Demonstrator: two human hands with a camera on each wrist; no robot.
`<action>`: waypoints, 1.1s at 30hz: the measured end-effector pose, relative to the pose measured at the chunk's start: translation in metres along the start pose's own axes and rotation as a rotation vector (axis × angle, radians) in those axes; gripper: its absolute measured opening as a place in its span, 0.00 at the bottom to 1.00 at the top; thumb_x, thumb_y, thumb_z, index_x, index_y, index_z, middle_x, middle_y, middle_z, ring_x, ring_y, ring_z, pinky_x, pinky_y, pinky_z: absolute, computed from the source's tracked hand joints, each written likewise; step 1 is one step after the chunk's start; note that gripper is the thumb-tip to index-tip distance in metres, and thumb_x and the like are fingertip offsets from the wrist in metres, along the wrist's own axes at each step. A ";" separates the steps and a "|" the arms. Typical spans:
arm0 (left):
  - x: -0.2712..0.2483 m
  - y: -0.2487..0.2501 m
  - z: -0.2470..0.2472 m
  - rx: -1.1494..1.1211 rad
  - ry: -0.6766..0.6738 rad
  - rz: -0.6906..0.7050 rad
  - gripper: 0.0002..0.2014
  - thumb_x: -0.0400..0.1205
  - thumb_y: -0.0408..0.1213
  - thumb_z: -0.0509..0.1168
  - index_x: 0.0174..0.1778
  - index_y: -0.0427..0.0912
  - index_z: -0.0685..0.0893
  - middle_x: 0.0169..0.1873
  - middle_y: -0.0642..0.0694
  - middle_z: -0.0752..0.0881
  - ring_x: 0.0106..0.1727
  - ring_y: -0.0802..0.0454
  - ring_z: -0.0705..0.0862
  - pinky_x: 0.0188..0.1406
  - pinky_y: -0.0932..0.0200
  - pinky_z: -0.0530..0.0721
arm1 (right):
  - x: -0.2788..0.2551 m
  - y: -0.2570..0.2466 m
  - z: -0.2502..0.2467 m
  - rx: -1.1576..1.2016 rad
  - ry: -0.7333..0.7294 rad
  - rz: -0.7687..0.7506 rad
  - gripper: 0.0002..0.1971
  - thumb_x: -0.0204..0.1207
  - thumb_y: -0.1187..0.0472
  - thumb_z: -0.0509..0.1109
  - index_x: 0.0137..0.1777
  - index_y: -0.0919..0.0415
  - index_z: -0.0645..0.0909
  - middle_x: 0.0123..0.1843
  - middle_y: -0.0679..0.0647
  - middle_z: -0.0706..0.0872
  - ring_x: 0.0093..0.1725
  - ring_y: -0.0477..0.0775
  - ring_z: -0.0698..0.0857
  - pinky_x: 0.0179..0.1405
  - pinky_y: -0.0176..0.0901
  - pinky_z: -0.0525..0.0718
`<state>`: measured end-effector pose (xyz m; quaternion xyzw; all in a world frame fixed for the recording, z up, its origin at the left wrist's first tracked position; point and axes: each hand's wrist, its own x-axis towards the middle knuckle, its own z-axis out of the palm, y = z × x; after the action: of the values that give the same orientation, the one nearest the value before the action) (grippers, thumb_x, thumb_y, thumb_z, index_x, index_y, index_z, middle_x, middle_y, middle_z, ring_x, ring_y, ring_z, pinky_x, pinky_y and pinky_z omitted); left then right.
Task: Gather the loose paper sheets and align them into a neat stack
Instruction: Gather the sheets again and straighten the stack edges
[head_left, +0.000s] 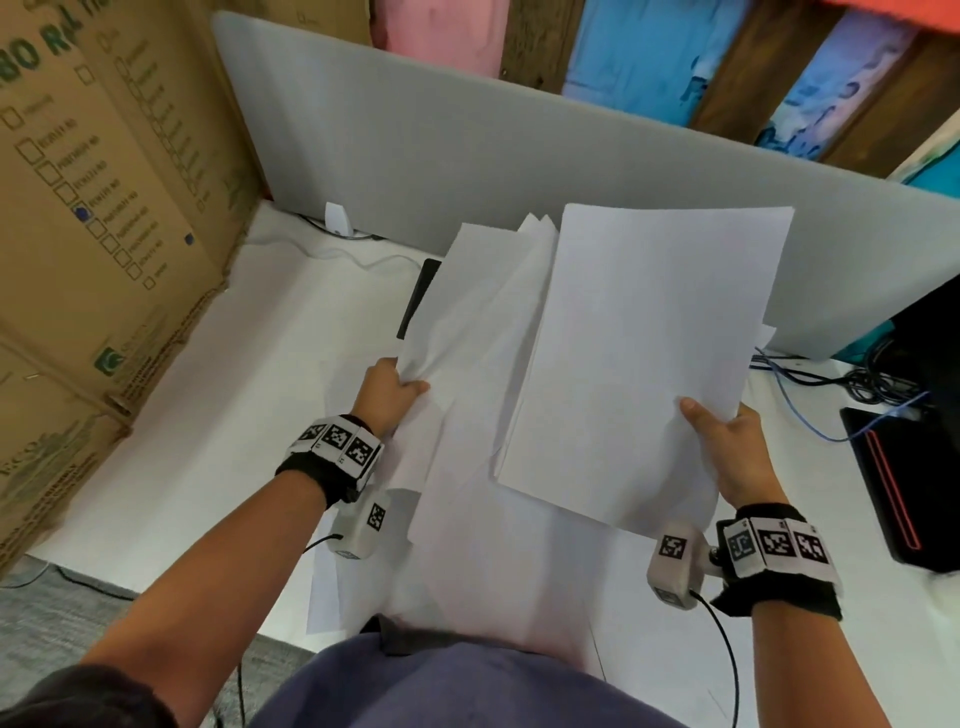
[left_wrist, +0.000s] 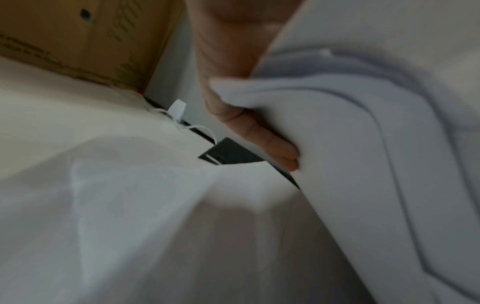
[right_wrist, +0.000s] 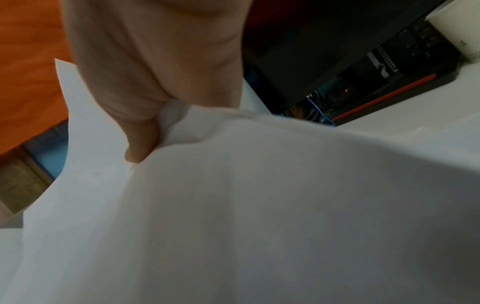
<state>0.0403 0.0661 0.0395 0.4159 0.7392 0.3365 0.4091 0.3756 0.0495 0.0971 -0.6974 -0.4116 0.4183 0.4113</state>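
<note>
Item: loose paper sheets (head_left: 597, 364), white, blank, fanned and skewed, one corner crumpled; lifted off the white desk (head_left: 249, 364), spanning between my two grips. My left hand (head_left: 392, 392) pinches their left edge, my right hand (head_left: 727, 441) clamps the lower right, thumb on top. Held raised, I judge, so the edges can be squared.

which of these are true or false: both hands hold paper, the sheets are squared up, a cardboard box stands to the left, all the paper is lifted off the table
1. Both hands hold paper. True: the left hand and right hand each grip the sheets.
2. The sheets are squared up. False: they are fanned and skewed, corners sticking out.
3. A cardboard box stands to the left. True.
4. All the paper is lifted off the table. False: more paper lies below the held sheets.
</note>
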 end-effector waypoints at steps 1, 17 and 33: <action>0.002 0.002 -0.003 -0.010 0.012 0.009 0.17 0.79 0.29 0.67 0.61 0.25 0.77 0.57 0.31 0.83 0.58 0.37 0.82 0.45 0.60 0.75 | 0.000 -0.001 0.000 0.008 0.005 0.004 0.16 0.79 0.64 0.67 0.64 0.70 0.77 0.50 0.61 0.82 0.49 0.61 0.80 0.45 0.46 0.77; -0.005 -0.042 0.000 -0.136 -0.285 -0.317 0.18 0.74 0.32 0.74 0.58 0.35 0.79 0.55 0.41 0.84 0.56 0.43 0.82 0.61 0.48 0.80 | -0.001 0.000 0.003 0.015 0.020 0.003 0.16 0.79 0.65 0.66 0.65 0.70 0.76 0.53 0.61 0.82 0.45 0.59 0.81 0.36 0.40 0.77; -0.011 -0.013 0.010 0.189 -0.166 0.040 0.17 0.81 0.26 0.61 0.66 0.28 0.76 0.63 0.32 0.81 0.63 0.37 0.80 0.55 0.57 0.77 | 0.004 0.008 0.004 -0.015 0.066 0.035 0.17 0.79 0.64 0.66 0.65 0.71 0.76 0.55 0.64 0.83 0.50 0.61 0.81 0.50 0.50 0.77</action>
<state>0.0485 0.0526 0.0280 0.4936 0.7229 0.2376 0.4211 0.3751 0.0518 0.0875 -0.7211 -0.3887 0.3991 0.4119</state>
